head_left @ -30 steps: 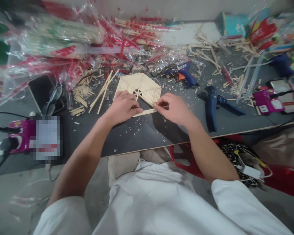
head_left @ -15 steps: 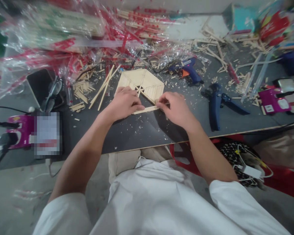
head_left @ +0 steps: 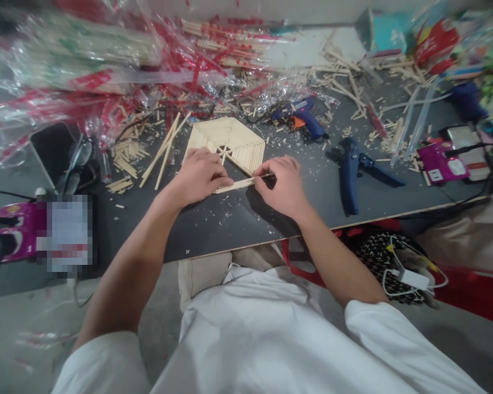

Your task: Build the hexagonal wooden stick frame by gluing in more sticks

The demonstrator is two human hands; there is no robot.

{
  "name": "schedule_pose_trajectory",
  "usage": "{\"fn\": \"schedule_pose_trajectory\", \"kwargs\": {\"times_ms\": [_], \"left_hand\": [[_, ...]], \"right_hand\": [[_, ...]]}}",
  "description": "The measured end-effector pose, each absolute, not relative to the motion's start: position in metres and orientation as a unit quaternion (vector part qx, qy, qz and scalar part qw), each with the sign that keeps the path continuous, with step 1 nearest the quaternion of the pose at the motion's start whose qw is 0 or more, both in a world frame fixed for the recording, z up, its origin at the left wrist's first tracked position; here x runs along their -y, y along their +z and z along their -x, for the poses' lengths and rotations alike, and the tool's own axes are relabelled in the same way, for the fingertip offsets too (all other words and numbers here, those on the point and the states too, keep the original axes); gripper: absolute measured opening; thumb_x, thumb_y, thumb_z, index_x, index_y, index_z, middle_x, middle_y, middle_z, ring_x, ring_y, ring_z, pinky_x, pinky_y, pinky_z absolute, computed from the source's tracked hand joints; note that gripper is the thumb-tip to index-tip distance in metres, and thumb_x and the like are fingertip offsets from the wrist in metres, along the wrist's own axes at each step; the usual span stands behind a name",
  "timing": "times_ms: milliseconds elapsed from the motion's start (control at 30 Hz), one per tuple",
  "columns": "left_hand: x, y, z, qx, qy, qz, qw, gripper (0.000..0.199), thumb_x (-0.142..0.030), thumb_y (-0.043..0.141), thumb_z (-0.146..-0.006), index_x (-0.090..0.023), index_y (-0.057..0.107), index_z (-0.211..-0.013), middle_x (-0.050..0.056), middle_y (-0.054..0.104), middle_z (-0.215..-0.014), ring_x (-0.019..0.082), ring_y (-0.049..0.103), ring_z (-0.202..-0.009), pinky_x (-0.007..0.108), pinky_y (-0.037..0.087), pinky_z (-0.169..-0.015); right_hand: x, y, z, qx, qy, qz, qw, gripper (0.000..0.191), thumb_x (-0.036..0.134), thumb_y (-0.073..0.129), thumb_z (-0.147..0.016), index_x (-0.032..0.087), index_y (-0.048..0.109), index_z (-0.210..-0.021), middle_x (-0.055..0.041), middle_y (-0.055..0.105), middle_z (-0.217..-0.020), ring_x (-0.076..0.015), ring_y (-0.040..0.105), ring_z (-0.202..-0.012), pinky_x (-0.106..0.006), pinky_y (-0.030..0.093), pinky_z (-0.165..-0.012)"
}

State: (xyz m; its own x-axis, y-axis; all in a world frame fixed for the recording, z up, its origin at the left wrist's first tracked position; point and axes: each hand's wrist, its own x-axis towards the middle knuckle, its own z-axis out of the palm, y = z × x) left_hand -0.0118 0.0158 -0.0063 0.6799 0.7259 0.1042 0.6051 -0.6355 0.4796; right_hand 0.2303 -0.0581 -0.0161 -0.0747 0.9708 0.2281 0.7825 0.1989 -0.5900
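A pale wooden panel of thin sticks [head_left: 225, 131], roughly hexagonal with an open wedge toward me, lies flat on the dark table [head_left: 213, 224]. My left hand [head_left: 199, 175] rests on its left side, thumb on the left part of the sticks at the near edge [head_left: 238, 185]. At the right end of those sticks, my right hand [head_left: 279, 183] has its thumb and fingers pinched together. The fingertips cover part of the sticks, and the exact contact is hard to see.
Loose long sticks [head_left: 164, 150] lie left of the panel. A blue glue gun [head_left: 310, 117] and blue cutters [head_left: 350, 175] are to the right. Glasses [head_left: 80, 153], a phone [head_left: 53, 148] and plastic wrappers [head_left: 107, 49] occupy the left and back.
The whole view has shifted slightly, so the table items appear further left. Both hands remain at the near edge of the panel, with little change in their grip.
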Motion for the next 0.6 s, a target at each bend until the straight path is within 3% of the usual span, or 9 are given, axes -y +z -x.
{"fn": "schedule_pose_trajectory", "kwargs": {"times_ms": [333,600], "left_hand": [[-0.0138,0.0003,0.0096,-0.385,0.108,-0.892,0.212,0.028,-0.043,0.07,-0.099,-0.022,0.085,-0.088,0.006,0.071,-0.087,0.027,0.061,-0.101,0.05,0.038,-0.107],[-0.015,-0.0025,0.0104,-0.376,0.113,-0.896,0.207,0.029,-0.043,0.068,-0.101,-0.022,0.084,-0.089,0.006,0.07,-0.087,0.026,0.06,-0.102,0.05,0.037,-0.106]], "right_hand": [[0.0536,-0.0206,-0.2337,0.716,0.159,0.608,0.305,0.006,0.025,0.062,-0.09,0.026,0.065,-0.084,-0.0049,0.073,-0.089,-0.0294,0.064,-0.099,-0.05,0.039,-0.105],[0.0533,-0.0243,-0.2355,0.714,0.154,0.603,0.322,0.004,0.026,0.067,-0.088,0.026,0.068,-0.084,-0.0041,0.075,-0.089,-0.0298,0.066,-0.098,-0.05,0.04,-0.102]]}}
